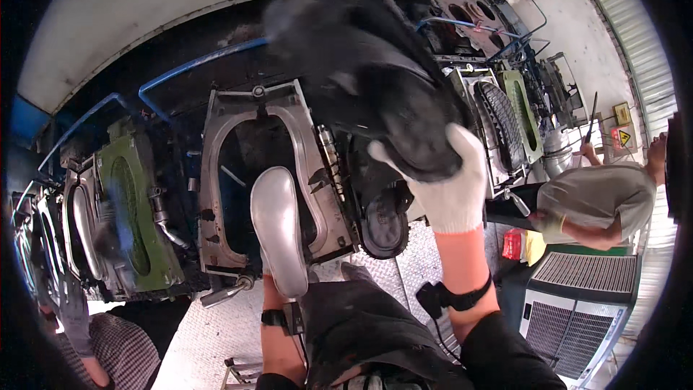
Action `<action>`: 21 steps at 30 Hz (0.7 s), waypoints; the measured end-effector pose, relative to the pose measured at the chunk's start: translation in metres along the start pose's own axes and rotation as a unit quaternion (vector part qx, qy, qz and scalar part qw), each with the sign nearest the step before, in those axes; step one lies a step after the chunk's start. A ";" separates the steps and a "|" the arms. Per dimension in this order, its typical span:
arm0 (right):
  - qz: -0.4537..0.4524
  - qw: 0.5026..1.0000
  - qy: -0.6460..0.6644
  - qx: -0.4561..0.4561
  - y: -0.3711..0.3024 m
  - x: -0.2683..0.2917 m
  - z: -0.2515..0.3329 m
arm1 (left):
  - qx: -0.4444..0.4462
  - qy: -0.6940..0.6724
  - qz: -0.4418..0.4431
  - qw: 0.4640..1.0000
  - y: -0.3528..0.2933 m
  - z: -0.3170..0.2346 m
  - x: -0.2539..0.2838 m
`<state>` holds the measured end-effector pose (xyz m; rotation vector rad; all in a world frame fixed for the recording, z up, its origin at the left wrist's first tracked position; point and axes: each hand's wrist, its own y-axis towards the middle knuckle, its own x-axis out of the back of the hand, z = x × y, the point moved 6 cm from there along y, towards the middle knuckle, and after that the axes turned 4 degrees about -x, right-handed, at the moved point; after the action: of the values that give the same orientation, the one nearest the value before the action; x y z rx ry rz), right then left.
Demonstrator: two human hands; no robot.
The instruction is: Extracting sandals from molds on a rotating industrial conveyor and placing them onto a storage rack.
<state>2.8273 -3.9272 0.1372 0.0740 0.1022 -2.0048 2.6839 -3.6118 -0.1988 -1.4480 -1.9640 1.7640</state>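
Right hand [462, 184] grasps blurred black shoe [415, 112], upper centre, by its near end, presumably for leverage. Left hand hidden behind metal last [276, 224], centre; its grip: can't tell.

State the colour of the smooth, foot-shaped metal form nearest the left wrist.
Shiny silver-grey; the foot-shaped metal form shows best in the head view.

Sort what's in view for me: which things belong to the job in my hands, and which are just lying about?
Seem part of the job:
Blurred black shoe, held in the right hand
Silver foot form
Metal mould frame behind the form

Seem to be just lying about:
Red package
Yellow item beside it
Vented unit
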 end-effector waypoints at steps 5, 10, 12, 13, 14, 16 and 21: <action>-0.114 0.854 0.475 -0.180 -0.065 0.084 -0.058 | -0.204 0.309 0.242 0.897 0.034 -0.033 -0.014; -0.146 0.895 0.319 -0.275 -0.119 0.154 -0.158 | -0.145 -0.030 0.213 0.966 0.041 -0.058 -0.107; -0.170 0.911 0.232 -0.297 -0.120 0.162 -0.158 | -0.190 -0.024 0.001 0.982 0.004 -0.048 -0.116; -0.151 0.916 0.212 -0.306 -0.114 0.160 -0.152 | -0.372 0.190 -0.061 0.906 -0.039 -0.062 -0.124; -0.128 0.921 0.191 -0.314 -0.110 0.158 -0.147 | -0.514 0.390 -0.131 0.753 -0.090 -0.065 -0.140; -0.080 0.935 0.144 -0.315 -0.106 0.151 -0.141 | -0.610 0.500 -0.093 0.607 -0.160 -0.052 -0.174; 0.026 0.950 -0.039 -0.308 -0.098 0.176 -0.148 | -0.295 0.743 0.095 0.593 -0.161 0.007 -0.323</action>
<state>2.6645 -4.0292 -0.0233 -0.3970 0.6616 -1.8385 2.7624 -3.8194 0.0856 -2.0971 -1.2171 -0.5119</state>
